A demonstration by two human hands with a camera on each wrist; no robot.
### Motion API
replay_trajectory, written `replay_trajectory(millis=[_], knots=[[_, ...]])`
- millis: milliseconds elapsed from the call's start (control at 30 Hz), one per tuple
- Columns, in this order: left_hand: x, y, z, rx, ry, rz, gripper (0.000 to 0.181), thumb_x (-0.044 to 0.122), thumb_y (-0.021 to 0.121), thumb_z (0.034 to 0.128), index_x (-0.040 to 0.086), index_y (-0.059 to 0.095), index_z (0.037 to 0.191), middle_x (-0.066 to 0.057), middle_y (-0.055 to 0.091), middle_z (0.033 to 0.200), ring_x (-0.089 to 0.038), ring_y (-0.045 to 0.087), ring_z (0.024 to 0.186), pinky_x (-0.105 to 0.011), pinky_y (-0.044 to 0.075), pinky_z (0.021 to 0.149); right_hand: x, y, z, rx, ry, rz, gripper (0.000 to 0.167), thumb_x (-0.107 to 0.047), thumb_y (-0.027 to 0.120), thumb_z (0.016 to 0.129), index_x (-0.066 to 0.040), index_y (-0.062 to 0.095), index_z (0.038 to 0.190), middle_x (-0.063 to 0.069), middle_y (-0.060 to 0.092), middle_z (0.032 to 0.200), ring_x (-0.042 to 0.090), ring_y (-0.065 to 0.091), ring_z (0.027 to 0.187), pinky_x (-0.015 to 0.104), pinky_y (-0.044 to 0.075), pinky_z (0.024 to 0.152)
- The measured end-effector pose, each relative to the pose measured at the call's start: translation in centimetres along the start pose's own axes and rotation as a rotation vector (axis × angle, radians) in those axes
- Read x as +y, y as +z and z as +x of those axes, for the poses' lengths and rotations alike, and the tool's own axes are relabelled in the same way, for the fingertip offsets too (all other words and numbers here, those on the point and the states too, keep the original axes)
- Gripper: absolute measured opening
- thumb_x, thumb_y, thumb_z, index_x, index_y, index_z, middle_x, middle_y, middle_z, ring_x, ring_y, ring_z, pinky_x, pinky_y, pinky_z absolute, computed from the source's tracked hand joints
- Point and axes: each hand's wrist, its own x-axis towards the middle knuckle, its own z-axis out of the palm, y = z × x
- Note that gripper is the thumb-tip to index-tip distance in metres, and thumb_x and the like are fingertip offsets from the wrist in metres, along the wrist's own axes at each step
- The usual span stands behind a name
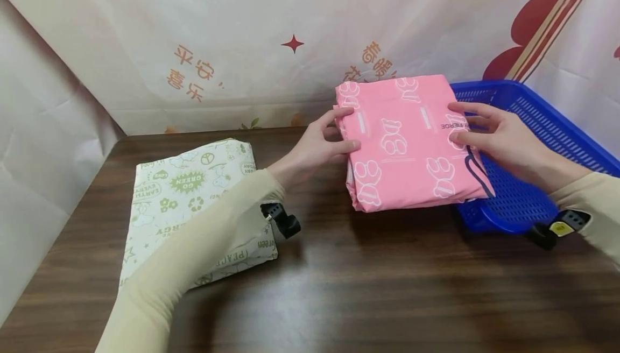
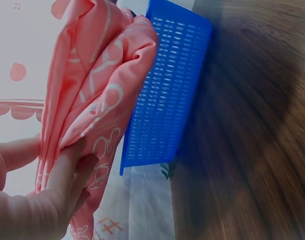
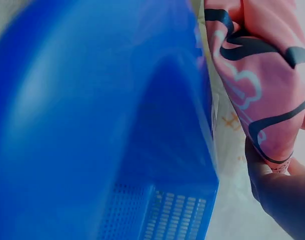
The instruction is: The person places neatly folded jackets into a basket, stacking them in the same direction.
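Observation:
A folded pink cloth [image 1: 407,143] with white bear outlines and dark blue lines is held up above the table, partly over the near left side of a blue plastic basket [image 1: 513,191]. My left hand [image 1: 319,146] grips its left edge, thumb on top; the left wrist view shows several folded layers of the pink cloth [image 2: 100,95] between thumb and fingers. On the opposite edge my right hand [image 1: 504,140] pinches the cloth, and in the right wrist view the cloth's end [image 3: 272,100] sits between thumb and fingers.
A folded white cloth with green print [image 1: 189,191] lies on the left of the dark wooden table [image 1: 339,299], beneath my left forearm. Behind the table hangs a pale printed sheet [image 1: 261,35]. The basket's perforated side [image 2: 165,85] stands just beyond the pink cloth.

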Motion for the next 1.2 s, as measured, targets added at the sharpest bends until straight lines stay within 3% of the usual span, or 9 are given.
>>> replay_trajectory(millis=[367,700,1000,1200], knots=[[0.1,2.0,0.9,-0.014,-0.006,-0.048,0.064,0.0,0.068,0.0877,0.021,0.044,0.142,-0.013,0.051,0.121,-0.023,0.062,0.102,-0.033,0.053,0.083,0.7,-2.6,0.2,-0.015,0.015,-0.052,0.058,-0.02,0.056,0.099,-0.026,0.032,0.152,-0.001,0.043,0.128,0.006,0.064,0.091,0.028,0.056,0.07],[-0.4,4.2,2.2,-0.009,0.053,-0.113,0.063,-0.007,0.065,0.0871,0.013,0.045,0.143,-0.015,0.054,0.11,-0.025,0.062,0.098,-0.035,0.055,0.081,0.8,-4.3,0.5,-0.005,0.107,-0.122,0.065,-0.028,0.056,0.099,-0.029,0.022,0.155,0.02,0.024,0.146,0.006,0.066,0.082,0.031,0.057,0.067],[-0.5,6.0,3.4,0.056,0.091,-0.026,0.061,-0.006,0.069,0.0849,0.012,0.049,0.139,-0.01,0.053,0.102,-0.02,0.062,0.091,-0.029,0.056,0.073,1.3,-5.9,0.9,-0.009,0.12,-0.167,0.068,-0.027,0.055,0.099,-0.028,0.018,0.156,0.023,0.017,0.149,0.002,0.063,0.081,0.028,0.056,0.067],[-0.4,7.0,4.0,0.072,0.104,0.044,0.059,-0.003,0.071,0.0846,0.014,0.051,0.137,-0.009,0.052,0.097,-0.015,0.06,0.087,-0.024,0.055,0.069,1.3,-6.8,0.8,-0.002,0.134,-0.215,0.07,-0.03,0.055,0.099,-0.033,0.015,0.156,0.023,0.015,0.148,0.0,0.061,0.08,0.027,0.056,0.068]])
